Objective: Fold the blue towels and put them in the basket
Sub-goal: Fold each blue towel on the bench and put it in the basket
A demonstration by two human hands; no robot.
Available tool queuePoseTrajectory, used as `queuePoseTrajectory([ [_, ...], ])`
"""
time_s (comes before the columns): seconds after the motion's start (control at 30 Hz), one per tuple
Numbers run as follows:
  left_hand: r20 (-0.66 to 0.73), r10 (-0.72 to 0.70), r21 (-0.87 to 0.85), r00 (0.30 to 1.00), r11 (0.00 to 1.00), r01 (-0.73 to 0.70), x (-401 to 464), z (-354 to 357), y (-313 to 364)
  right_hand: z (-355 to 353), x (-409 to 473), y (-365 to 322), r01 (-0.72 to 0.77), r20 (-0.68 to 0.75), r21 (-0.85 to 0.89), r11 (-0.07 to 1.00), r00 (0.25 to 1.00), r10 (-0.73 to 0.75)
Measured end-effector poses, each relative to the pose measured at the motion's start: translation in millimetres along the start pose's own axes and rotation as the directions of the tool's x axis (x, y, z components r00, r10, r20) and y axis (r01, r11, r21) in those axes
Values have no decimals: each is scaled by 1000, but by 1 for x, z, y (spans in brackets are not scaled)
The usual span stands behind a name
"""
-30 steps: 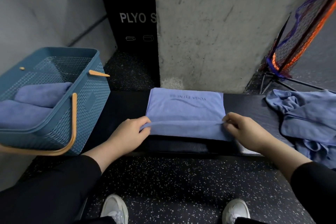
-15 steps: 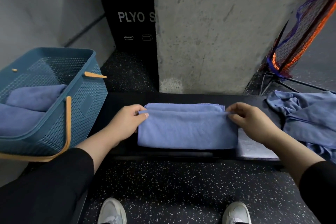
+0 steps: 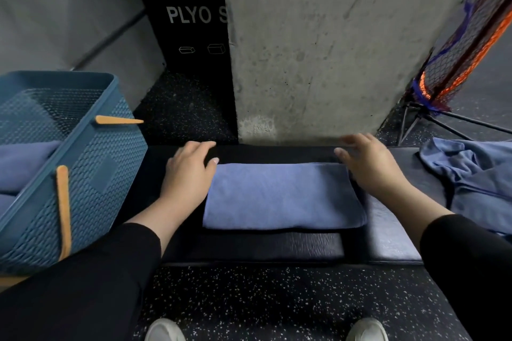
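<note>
neither hand grips anything: left hand (image 3: 186, 171) lies with fingers relaxed at the left end of the folded blue towel (image 3: 282, 196) on the black bench (image 3: 277, 246), right hand (image 3: 371, 166) spread at its right end; blue basket (image 3: 83, 174) far left holds folded towels, crumpled towels (image 3: 471, 174) far right

Folded blue towel (image 3: 282, 196): flat rectangle, lying square on black padded bench. Unfolded blue towels (image 3: 476, 174): crumpled heap at bench's right end, well apart from folded one. Basket (image 3: 91, 174): teal perforated plastic, orange handles, left of bench; folded blue towels inside (image 3: 22, 158).
</note>
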State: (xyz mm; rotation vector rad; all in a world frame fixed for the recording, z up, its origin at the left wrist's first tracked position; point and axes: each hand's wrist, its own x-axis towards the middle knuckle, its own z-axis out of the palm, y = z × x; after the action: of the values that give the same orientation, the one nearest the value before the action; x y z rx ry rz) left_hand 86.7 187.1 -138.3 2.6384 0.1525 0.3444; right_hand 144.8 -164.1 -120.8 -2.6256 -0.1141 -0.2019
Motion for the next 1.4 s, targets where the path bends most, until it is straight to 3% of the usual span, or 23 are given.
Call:
queuePoseTrajectory([
  [0.1,61,311,34,948,949,-314,-8,2,12,-6,-10,-28,212,-93,19,977,973,-209],
  [0.17,204,412,41,888,903,-428,-15,6,22,-5,-22,-49,252,47,29,967,966,-253],
  [0.27,439,416,114,796,853,-509,-26,16,27,8,-40,-66,180,402,-98,979,907,-127],
  [0.33,493,371,167,787,847,-505,-31,18,25,19,-48,-66,186,488,-174,967,869,-79],
  [0.57,417,165,319,894,894,-315,-38,7,32,18,-46,-60,298,375,-203,933,904,-207],
  [0.7,385,84,432,919,863,-260,-43,1,42,20,-50,-68,311,334,-114,944,907,-258],
  [0.8,389,112,452,914,841,-296,-45,-3,47,29,-56,-75,339,413,-79,938,867,-278],
  [0.97,543,344,76,766,889,-452,-45,-12,37,34,-51,-67,350,429,-151,925,866,-257],
  [1.03,506,418,60,755,856,-514,-49,-13,25,35,-49,-62,351,463,-160,923,852,-244],
  [1.13,464,404,63,788,873,-484,-53,-16,6,35,-52,-61,354,444,-170,920,861,-249],
  [1.2,490,399,75,775,866,-494,-56,-18,-2,32,-60,-60,425,372,-156,892,861,-346],
  [1.3,514,384,102,767,860,-499,-66,-18,-5,25,-76,-56,583,321,-154,798,793,-518],
  [1.4,545,358,119,758,862,-492,-78,-20,-5,17,-95,-44,661,402,-98,744,710,-577],
])
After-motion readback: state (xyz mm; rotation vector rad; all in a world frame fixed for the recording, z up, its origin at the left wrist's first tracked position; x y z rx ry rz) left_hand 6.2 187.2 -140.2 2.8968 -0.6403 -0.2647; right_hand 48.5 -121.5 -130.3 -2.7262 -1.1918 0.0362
